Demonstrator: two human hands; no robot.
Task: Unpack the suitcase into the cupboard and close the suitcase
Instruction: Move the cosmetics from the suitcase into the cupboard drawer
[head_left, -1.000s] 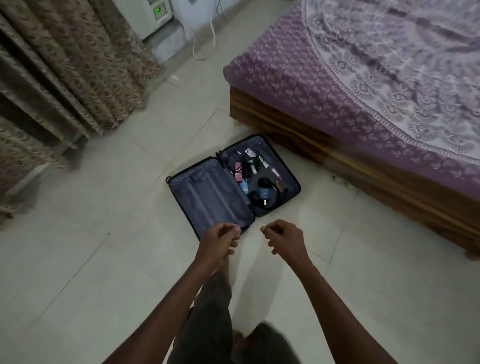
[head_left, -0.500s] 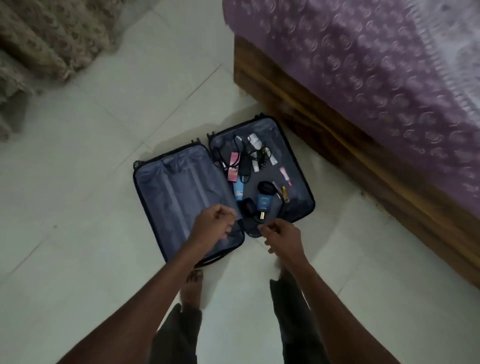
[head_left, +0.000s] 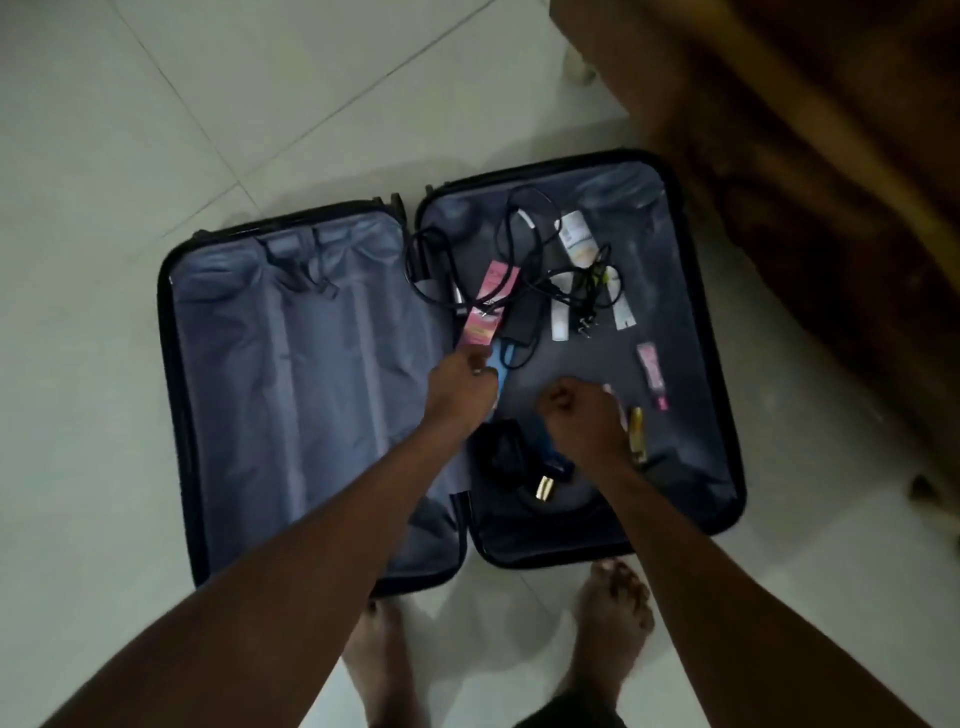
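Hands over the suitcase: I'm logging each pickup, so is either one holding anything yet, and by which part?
Cannot be told. Left hand is curled at the pink box's near end; right hand is curled above small items. No grip shows.

The suitcase (head_left: 311, 395) is lying wide open and flat on the tile floor, dark shell with grey lining. Left half only has the lining in it. Right half has loose stuff scattered around: a pink box (head_left: 488, 306), tangled black cables (head_left: 524, 270), white tubes (head_left: 576, 239), a small pink tube (head_left: 652, 371).
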